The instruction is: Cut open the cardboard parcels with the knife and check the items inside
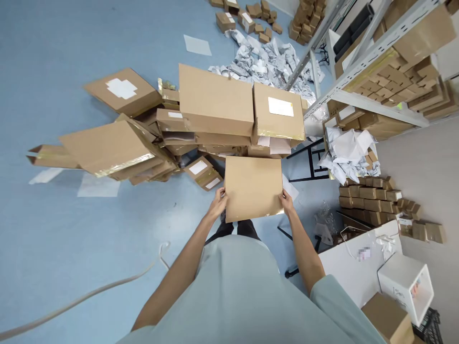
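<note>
A plain brown cardboard box (254, 187) is held in front of my body, its broad face turned up. My left hand (218, 203) grips its left edge, and my right hand (286, 200) grips the right edge; some fingers are hidden behind the cardboard. Just beyond it lies a heap of cardboard boxes. In that heap are a large plain box (216, 99), a box with a white label (278, 111) and a smaller labelled box (202, 172) near my left hand.
More boxes (107, 145) spread leftward over the blue floor (53, 239). Crumpled paper (261, 59) lies at the back. On the right stand a metal shelf (373, 62) with cartons, stacked small boxes (373, 198) and a white container (405, 284). A pale cable (89, 297) crosses the floor at left.
</note>
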Action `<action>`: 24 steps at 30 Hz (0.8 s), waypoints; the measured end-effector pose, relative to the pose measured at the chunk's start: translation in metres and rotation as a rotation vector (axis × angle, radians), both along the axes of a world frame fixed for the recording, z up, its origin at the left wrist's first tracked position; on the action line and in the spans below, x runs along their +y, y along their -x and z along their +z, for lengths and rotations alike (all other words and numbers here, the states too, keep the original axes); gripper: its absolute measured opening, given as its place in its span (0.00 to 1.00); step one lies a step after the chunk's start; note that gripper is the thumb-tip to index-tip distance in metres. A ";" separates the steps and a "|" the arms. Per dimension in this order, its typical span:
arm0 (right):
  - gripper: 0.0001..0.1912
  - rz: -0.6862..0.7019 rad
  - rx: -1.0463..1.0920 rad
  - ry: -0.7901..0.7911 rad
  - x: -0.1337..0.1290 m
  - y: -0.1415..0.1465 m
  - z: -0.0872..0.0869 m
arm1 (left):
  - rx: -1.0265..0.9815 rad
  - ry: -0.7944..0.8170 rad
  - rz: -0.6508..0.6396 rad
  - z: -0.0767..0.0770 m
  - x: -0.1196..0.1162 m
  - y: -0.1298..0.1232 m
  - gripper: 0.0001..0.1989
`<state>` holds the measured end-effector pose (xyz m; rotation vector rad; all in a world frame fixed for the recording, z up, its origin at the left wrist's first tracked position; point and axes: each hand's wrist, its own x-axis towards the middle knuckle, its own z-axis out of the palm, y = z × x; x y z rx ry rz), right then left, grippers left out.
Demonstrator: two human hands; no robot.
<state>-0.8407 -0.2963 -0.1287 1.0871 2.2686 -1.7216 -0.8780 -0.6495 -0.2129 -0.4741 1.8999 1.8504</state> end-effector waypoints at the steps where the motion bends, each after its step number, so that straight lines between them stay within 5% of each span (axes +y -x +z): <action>1: 0.36 0.002 0.010 0.001 0.000 0.000 0.000 | 0.002 -0.006 -0.001 0.001 0.000 0.002 0.22; 8: 0.38 -0.075 0.018 -0.012 -0.006 0.010 0.005 | 0.036 0.116 0.114 0.015 -0.007 0.028 0.15; 12: 0.38 -0.176 0.092 0.005 -0.013 -0.028 0.022 | 0.178 0.249 0.233 0.043 0.003 0.021 0.13; 17: 0.45 -0.327 0.228 0.091 -0.020 -0.154 0.050 | 0.396 0.183 0.107 0.083 0.068 -0.041 0.09; 24: 0.44 -0.723 0.458 0.192 -0.006 -0.401 0.089 | 0.681 -0.066 -0.368 0.137 0.227 -0.198 0.13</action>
